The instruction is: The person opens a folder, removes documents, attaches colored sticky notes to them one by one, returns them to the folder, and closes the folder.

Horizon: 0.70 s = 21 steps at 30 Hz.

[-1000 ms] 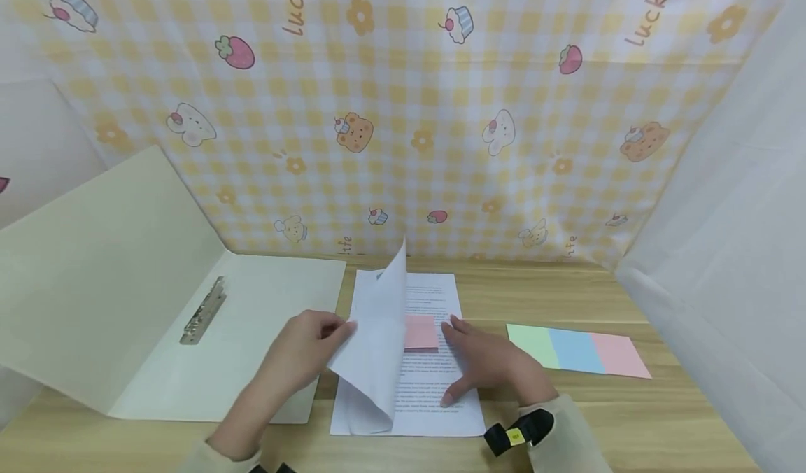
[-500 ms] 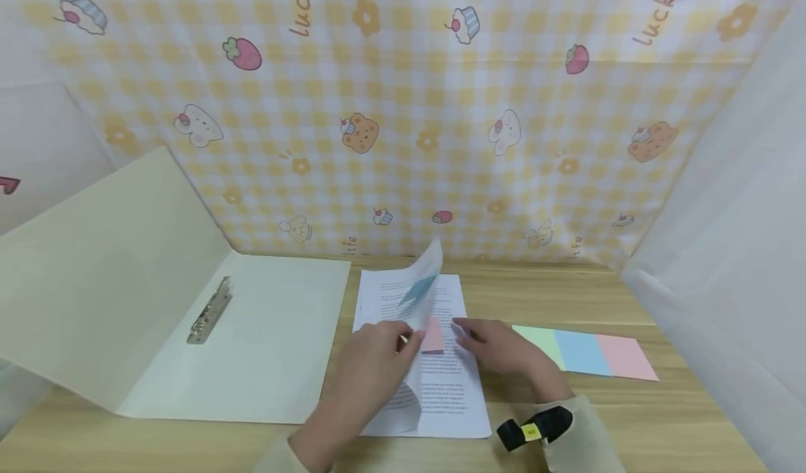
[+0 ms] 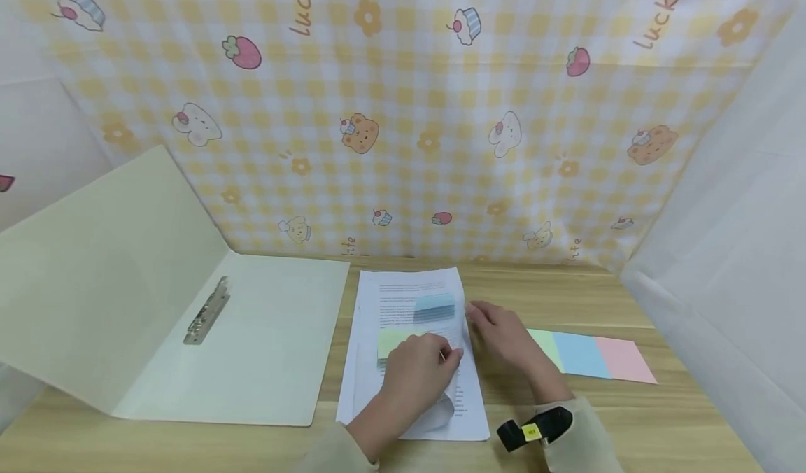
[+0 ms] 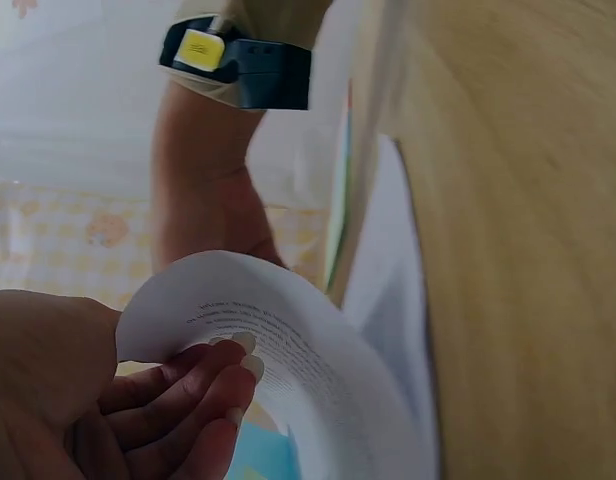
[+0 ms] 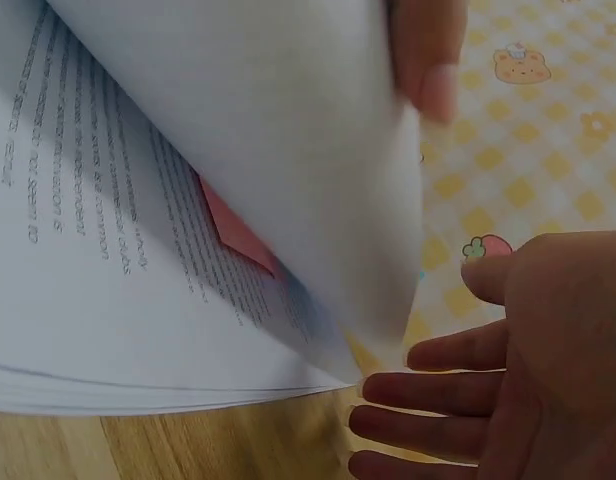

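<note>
My left hand point(image 3: 412, 371) pinches the right edge of a printed paper sheet point(image 3: 403, 294), which curls over the paper stack point(image 3: 475, 420). In the left wrist view the sheet bends around my fingertips point(image 4: 250, 368). A blue sticky note point(image 3: 434, 308) and a green sticky note point(image 3: 392, 340) show on the pages, the green one partly behind my hand. Under the raised sheet, the right wrist view shows a pink sticky note point(image 5: 238, 235). My right hand point(image 3: 506, 336) is at the stack's right edge, fingers extended; whether they touch the paper I cannot tell.
An open white folder point(image 3: 277, 340) with a metal clip point(image 3: 208, 312) lies to the left, its cover tilted up. Green, blue and pink sticky notes point(image 3: 582, 354) lie on the wooden table point(image 3: 680, 424) at right. A patterned curtain point(image 3: 403, 109) hangs behind.
My left hand has carried the sheet's edge from left to right over the stack, covering the pink sticky note in the head view. My right hand has moved off the pages to their right edge.
</note>
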Each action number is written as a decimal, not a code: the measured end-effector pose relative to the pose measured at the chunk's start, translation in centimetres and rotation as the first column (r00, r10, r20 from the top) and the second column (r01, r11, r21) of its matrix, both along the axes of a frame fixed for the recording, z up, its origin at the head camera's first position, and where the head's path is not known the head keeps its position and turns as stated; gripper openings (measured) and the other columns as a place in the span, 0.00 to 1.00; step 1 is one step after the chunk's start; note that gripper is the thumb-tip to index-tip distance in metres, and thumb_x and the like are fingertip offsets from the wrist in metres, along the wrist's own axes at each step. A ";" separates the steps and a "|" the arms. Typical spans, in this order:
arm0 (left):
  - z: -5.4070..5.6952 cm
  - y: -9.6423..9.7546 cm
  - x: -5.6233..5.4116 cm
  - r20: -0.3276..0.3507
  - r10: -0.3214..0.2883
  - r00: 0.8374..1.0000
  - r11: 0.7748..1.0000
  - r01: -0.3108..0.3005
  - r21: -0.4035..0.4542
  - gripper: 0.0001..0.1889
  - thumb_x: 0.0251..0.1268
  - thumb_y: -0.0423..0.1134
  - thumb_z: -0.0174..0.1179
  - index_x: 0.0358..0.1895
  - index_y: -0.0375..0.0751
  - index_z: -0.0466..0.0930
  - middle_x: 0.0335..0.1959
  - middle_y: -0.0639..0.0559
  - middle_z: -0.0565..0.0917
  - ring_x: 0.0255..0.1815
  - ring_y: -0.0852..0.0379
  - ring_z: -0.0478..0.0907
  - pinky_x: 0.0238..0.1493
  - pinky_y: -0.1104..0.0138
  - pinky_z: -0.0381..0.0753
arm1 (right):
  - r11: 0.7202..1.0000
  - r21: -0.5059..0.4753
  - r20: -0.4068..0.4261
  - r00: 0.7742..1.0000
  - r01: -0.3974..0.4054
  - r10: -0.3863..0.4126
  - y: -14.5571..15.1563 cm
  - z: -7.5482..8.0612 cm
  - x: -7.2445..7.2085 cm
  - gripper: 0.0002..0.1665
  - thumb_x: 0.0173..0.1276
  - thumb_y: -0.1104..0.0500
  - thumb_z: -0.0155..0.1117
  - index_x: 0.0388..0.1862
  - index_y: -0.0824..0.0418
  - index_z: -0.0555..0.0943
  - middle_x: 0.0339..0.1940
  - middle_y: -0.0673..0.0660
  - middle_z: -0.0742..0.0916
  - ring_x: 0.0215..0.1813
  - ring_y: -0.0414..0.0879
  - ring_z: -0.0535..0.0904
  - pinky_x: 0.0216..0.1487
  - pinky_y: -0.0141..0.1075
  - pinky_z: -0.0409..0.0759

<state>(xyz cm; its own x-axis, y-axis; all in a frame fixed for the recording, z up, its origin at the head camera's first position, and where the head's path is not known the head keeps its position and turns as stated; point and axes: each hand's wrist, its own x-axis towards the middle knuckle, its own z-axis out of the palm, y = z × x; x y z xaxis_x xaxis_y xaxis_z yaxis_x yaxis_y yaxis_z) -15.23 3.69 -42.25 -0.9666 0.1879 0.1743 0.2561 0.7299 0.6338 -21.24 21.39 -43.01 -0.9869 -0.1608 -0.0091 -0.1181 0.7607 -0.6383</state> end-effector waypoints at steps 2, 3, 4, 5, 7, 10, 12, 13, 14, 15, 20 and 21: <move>-0.5 0.2 -0.2 0.022 0.000 1.000 1.000 0.000 -0.005 0.13 0.67 0.46 0.66 0.28 0.43 0.89 0.13 0.61 0.77 0.14 0.65 0.67 0.17 0.72 0.63 | 1.000 0.018 -0.007 1.000 -0.010 0.010 0.0 0.0 0.0 0.30 0.81 0.47 0.50 0.72 0.64 0.72 0.62 0.66 0.85 0.63 0.60 0.82 0.62 0.55 0.81; -0.7 0.3 -0.2 0.028 -0.001 1.000 1.000 0.001 -0.009 0.13 0.67 0.46 0.66 0.28 0.43 0.89 0.14 0.60 0.77 0.14 0.65 0.67 0.17 0.71 0.63 | 0.999 0.030 -0.008 1.000 -0.024 0.024 -0.1 -0.1 0.0 0.30 0.80 0.48 0.53 0.72 0.64 0.73 0.61 0.65 0.85 0.63 0.59 0.82 0.62 0.54 0.82; -0.9 0.3 -0.3 0.035 -0.005 0.999 1.000 0.005 -0.011 0.13 0.67 0.46 0.66 0.28 0.43 0.89 0.14 0.60 0.77 0.15 0.65 0.67 0.17 0.71 0.63 | 0.998 0.043 -0.009 0.999 -0.040 0.041 -0.1 -0.1 0.0 0.30 0.79 0.49 0.56 0.71 0.65 0.73 0.61 0.65 0.86 0.61 0.59 0.83 0.60 0.53 0.83; -1.1 0.3 -0.3 0.039 -0.012 0.999 1.000 0.013 -0.013 0.12 0.67 0.46 0.66 0.28 0.43 0.89 0.14 0.61 0.78 0.15 0.65 0.67 0.18 0.71 0.63 | 0.997 0.057 -0.007 0.998 -0.055 0.056 -0.2 -0.1 0.0 0.30 0.77 0.51 0.59 0.71 0.65 0.74 0.60 0.64 0.86 0.60 0.57 0.84 0.60 0.52 0.83; -1.4 0.4 -0.3 0.050 -0.029 0.998 0.999 0.029 -0.012 0.12 0.67 0.46 0.66 0.29 0.44 0.90 0.14 0.61 0.78 0.16 0.65 0.68 0.18 0.71 0.63 | 0.991 0.099 -0.002 0.996 -0.091 0.091 -0.2 -0.1 0.1 0.29 0.74 0.53 0.64 0.68 0.65 0.76 0.55 0.61 0.88 0.54 0.53 0.85 0.56 0.47 0.85; -1.8 0.4 -0.2 0.073 -0.056 0.996 0.998 0.056 0.004 0.11 0.66 0.45 0.66 0.31 0.43 0.90 0.14 0.62 0.76 0.16 0.65 0.67 0.18 0.71 0.62 | 0.980 0.154 0.012 0.992 -0.129 0.128 -0.3 -0.1 0.1 0.27 0.70 0.56 0.68 0.65 0.66 0.78 0.44 0.56 0.88 0.43 0.46 0.82 0.46 0.40 0.81; -1.9 0.3 -0.1 0.084 -0.066 0.994 0.998 0.065 0.012 0.12 0.67 0.47 0.65 0.32 0.43 0.91 0.12 0.62 0.74 0.15 0.65 0.65 0.17 0.71 0.60 | 0.972 0.187 0.015 0.989 -0.145 0.145 -0.4 -0.2 0.1 0.27 0.68 0.57 0.70 0.64 0.66 0.80 0.42 0.54 0.87 0.41 0.43 0.78 0.46 0.40 0.79; -1.8 0.3 -0.1 0.091 -0.071 0.993 0.997 0.070 0.017 0.13 0.68 0.48 0.64 0.32 0.43 0.91 0.11 0.62 0.72 0.15 0.65 0.65 0.17 0.71 0.60 | 0.970 0.193 0.017 0.989 -0.149 0.149 -0.4 -0.2 0.2 0.27 0.67 0.57 0.71 0.63 0.65 0.80 0.44 0.55 0.88 0.41 0.43 0.78 0.47 0.41 0.81; -1.7 0.2 -0.1 0.101 -0.075 0.992 0.997 0.073 0.023 0.14 0.69 0.49 0.63 0.32 0.43 0.91 0.11 0.62 0.71 0.14 0.65 0.64 0.17 0.71 0.59 | 0.968 0.199 0.020 0.988 -0.155 0.154 -0.4 -0.3 0.2 0.27 0.67 0.58 0.72 0.63 0.65 0.80 0.46 0.55 0.88 0.42 0.43 0.79 0.50 0.43 0.82; -1.6 0.1 0.0 0.108 -0.077 0.991 0.997 0.075 0.026 0.15 0.70 0.50 0.63 0.34 0.43 0.91 0.11 0.62 0.71 0.14 0.65 0.64 0.17 0.71 0.59 | 0.965 0.210 0.020 0.988 -0.157 0.156 -0.4 -0.3 0.3 0.28 0.66 0.58 0.72 0.63 0.65 0.80 0.51 0.56 0.89 0.46 0.44 0.81 0.54 0.45 0.83; 0.1 -2.1 -0.5 0.103 0.002 0.995 1.000 -0.003 0.014 0.16 0.72 0.51 0.60 0.37 0.42 0.89 0.19 0.58 0.81 0.18 0.64 0.70 0.22 0.71 0.68 | 0.943 0.280 0.045 0.983 -0.183 0.177 -0.7 -0.5 0.5 0.30 0.65 0.56 0.73 0.65 0.62 0.80 0.66 0.60 0.83 0.52 0.47 0.83 0.61 0.48 0.83; 0.5 -2.8 -0.7 0.094 0.042 0.995 0.999 -0.042 0.007 0.15 0.72 0.50 0.61 0.37 0.42 0.89 0.22 0.56 0.84 0.19 0.63 0.72 0.23 0.70 0.70 | 0.938 0.293 0.049 0.983 -0.185 0.178 -0.7 -0.6 0.5 0.30 0.65 0.55 0.74 0.65 0.61 0.80 0.68 0.60 0.82 0.52 0.48 0.83 0.61 0.48 0.83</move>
